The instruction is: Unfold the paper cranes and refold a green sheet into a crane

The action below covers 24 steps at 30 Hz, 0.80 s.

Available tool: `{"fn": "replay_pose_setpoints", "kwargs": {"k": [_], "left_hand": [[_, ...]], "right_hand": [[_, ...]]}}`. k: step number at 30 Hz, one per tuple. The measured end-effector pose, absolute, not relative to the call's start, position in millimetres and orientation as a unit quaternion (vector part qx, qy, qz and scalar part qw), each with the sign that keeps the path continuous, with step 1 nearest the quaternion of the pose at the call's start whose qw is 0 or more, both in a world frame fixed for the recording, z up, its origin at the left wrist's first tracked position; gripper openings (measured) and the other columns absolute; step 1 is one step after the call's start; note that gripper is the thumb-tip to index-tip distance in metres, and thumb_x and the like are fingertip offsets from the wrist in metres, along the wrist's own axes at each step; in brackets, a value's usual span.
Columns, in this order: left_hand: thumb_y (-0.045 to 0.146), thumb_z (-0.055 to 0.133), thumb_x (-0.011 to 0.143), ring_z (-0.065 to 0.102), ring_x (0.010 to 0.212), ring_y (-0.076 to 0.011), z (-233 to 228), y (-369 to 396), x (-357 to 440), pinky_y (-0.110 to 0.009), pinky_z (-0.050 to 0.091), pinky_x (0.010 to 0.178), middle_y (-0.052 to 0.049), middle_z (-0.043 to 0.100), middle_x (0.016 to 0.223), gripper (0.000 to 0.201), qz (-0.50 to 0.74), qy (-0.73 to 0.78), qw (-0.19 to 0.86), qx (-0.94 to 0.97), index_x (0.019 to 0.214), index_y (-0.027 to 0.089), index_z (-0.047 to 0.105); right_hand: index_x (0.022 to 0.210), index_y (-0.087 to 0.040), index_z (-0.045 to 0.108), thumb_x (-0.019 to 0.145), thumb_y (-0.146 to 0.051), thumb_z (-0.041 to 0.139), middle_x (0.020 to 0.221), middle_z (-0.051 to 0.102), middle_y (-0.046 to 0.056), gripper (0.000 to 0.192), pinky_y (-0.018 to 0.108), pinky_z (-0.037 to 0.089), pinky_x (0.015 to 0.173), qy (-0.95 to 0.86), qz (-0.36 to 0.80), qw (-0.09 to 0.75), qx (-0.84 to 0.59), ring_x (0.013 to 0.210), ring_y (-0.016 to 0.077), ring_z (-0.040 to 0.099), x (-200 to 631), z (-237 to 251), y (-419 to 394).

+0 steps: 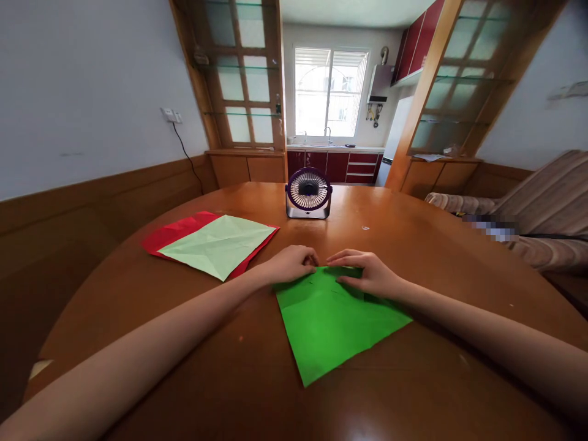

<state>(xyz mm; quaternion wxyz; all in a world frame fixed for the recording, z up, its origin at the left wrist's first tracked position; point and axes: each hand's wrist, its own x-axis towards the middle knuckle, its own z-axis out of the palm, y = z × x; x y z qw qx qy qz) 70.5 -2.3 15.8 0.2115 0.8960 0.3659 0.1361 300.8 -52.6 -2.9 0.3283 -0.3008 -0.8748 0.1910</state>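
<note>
Took the green sheet [331, 331] as clock centre, with 12 o'clock pointing away from the person. Found it lying on the brown wooden table [206, 380], with 1 corner toward 7 o'clock and 1 toward 3 o'clock. Located the left hand [293, 264] at 11 o'clock, at the far edge, with fingers curled inward. Could not tell a grip from a mere touch there — fingertips partly hidden. Located the right hand [374, 275] at 1 o'clock, with fingers extended and thumb spread apart over the sheet. Recorded a creased pale green sheet [218, 245] at 10 o'clock, lying on top of a red sheet [177, 233], well apart from the green sheet. Recorded a round purple fan [308, 188] standing upright near 12 o'clock, beyond the hands. Logged a small white scrap [365, 228] at 1 o'clock. Observed farther off a bright window [312, 98] at 12 o'clock, a wall socket [168, 114] between 10 and 11 o'clock — black cord attached — and a striped sofa [546, 196] toward 2 o'clock.
</note>
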Motion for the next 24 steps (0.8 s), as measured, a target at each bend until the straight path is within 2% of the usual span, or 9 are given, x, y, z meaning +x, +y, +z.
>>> {"fn": "replay_pose_setpoints", "kwargs": {"k": [4,7,10,12,14,19,24], "left_hand": [[0.025,0.060,0.072,0.057,0.068,-0.0157,15.9,1.5,66.7,-0.024,0.039,0.059,-0.004,0.066,0.076,0.019,0.140,0.373,0.293,0.869,0.082,0.013,0.070],[0.029,0.059,0.070,0.059,0.069,-0.0154,12.6,6.0,65.7,-0.024,0.042,0.061,-0.004,0.067,0.078,0.021,0.144,0.370,0.358,0.845,0.080,0.013,0.069],[0.032,0.062,0.066,0.057,0.066,-0.0145,8.5,11.1,64.6,-0.024,0.042,0.061,-0.003,0.066,0.075,0.022,0.155,0.382,0.428,0.804,0.076,0.014,0.068],[0.032,0.063,0.064,0.055,0.062,-0.0133,7.6,13.0,63.8,-0.024,0.040,0.058,-0.001,0.063,0.070,0.021,0.157,0.391,0.453,0.786,0.074,0.015,0.067],[0.032,0.062,0.063,0.051,0.056,-0.0114,9.5,12.9,63.4,-0.023,0.036,0.053,0.001,0.059,0.064,0.019,0.150,0.395,0.469,0.775,0.071,0.015,0.066],[0.031,0.064,0.058,0.036,0.046,-0.0075,22.7,6.4,64.4,-0.023,0.023,0.045,0.004,0.045,0.052,0.017,0.137,0.396,0.497,0.760,0.055,0.016,0.056],[0.030,0.062,0.057,0.030,0.044,-0.0070,29.8,4.2,62.0,-0.024,0.019,0.044,0.005,0.041,0.049,0.016,0.122,0.404,0.508,0.751,0.054,0.017,0.053]], "right_hand": [[0.120,-0.024,0.065,0.078,-0.024,0.070,0.110,0.066,0.008,0.042,0.034,0.052,0.076,-0.833,0.216,0.356,-0.365,0.083,0.0165,0.060,302.4,-5.1,-50.8],[0.118,-0.022,0.066,0.071,-0.030,0.076,0.107,0.070,0.008,0.049,0.034,0.051,0.073,-0.761,0.322,0.391,-0.406,0.078,0.0159,0.061,304.9,-8.1,-46.3],[0.106,-0.019,0.071,0.064,-0.034,0.081,0.095,0.073,0.008,0.045,0.033,0.051,0.073,-0.663,0.451,0.415,-0.429,0.076,0.0164,0.065,306.8,-8.4,-42.1],[0.092,-0.018,0.073,0.060,-0.035,0.084,0.088,0.073,0.006,0.038,0.032,0.051,0.072,-0.623,0.490,0.420,-0.442,0.074,0.0158,0.066,307.6,-7.3,-40.7],[0.083,-0.017,0.073,0.056,-0.034,0.086,0.083,0.073,0.005,0.035,0.031,0.051,0.071,-0.606,0.499,0.427,-0.449,0.071,0.0149,0.065,308.1,-5.9,-40.4],[0.077,-0.018,0.072,0.052,-0.031,0.088,0.077,0.072,0.003,0.033,0.031,0.051,0.071,-0.586,0.506,0.448,-0.447,0.069,0.0144,0.065,309.7,-2.9,-41.0],[0.075,-0.018,0.072,0.051,-0.027,0.089,0.075,0.072,0.002,0.031,0.028,0.050,0.067,-0.575,0.517,0.448,-0.449,0.067,0.0131,0.065,314.7,-1.5,-37.3]]}}
